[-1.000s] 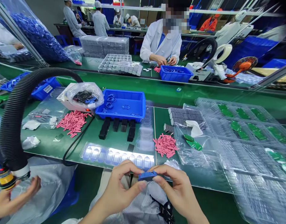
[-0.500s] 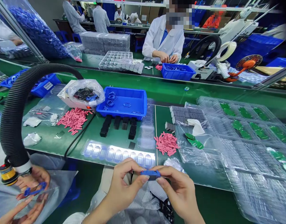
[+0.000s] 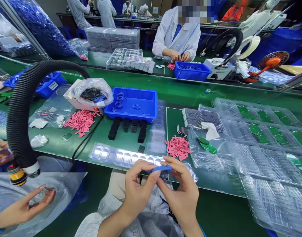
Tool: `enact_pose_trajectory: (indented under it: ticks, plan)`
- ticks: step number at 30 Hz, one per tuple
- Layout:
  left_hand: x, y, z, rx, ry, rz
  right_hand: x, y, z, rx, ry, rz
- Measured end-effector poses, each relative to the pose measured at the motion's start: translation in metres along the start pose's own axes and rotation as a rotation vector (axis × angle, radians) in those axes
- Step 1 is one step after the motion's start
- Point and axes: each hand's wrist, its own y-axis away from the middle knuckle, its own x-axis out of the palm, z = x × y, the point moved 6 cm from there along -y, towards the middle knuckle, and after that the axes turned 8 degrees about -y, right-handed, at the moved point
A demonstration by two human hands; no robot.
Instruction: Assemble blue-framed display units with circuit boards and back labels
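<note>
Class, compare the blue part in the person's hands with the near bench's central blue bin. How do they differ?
Size: the blue part is small, the blue bin far larger.
Place: the blue part is held between left hand and right hand; the blue bin stands on the bench, holding blue frames.
Both are blue.

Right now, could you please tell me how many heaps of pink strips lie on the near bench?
2: the left heap, left of the central blue bin; and the right heap, just beyond the right hand. Others may be hidden.
</note>
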Motion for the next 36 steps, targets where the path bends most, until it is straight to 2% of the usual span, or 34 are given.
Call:
enact_pose_trajectory:
  ticks: [6,8,11,13,15,18,21,25,29,31,33,36]
  plan:
    - [-0.001,0.005,-0.002,0.098,-0.130,0.025,-0.001,0.000,-0.020,0.337,-0.365,0.074]
    - [-0.002,0.002,0.001,0.045,-0.139,0.066,-0.001,0.001,-0.027,0.399,-0.452,0.126]
    - [0.001,-0.003,0.007,-0.082,-0.082,0.198,-0.004,0.000,-0.035,0.433,-0.495,0.173]
    - [0.000,-0.005,0.010,-0.118,-0.055,0.213,-0.007,-0.002,-0.036,0.415,-0.459,0.170]
    - [-0.003,-0.006,0.013,-0.121,-0.060,0.177,-0.008,-0.005,-0.033,0.365,-0.385,0.188]
    - [-0.006,-0.006,0.014,-0.108,-0.085,0.143,-0.010,-0.009,-0.023,0.263,-0.261,0.239]
    - [-0.008,-0.007,0.010,-0.078,-0.098,0.161,-0.013,-0.011,-0.013,0.133,-0.192,0.267]
    - [-0.007,-0.009,0.001,-0.055,-0.065,0.273,-0.021,-0.008,-0.009,0.022,-0.181,0.270]
    - [-0.001,-0.007,0.006,-0.222,0.108,0.475,-0.029,-0.003,-0.009,-0.145,-0.093,0.282]
    - [0.001,-0.005,0.009,-0.280,0.138,0.518,-0.028,0.000,-0.008,-0.224,-0.065,0.302]
    - [-0.001,-0.006,0.009,-0.284,0.118,0.479,-0.027,0.001,-0.011,-0.187,-0.114,0.280]
    - [-0.006,-0.007,0.004,-0.161,-0.011,0.344,-0.022,-0.001,-0.021,0.049,-0.286,0.194]
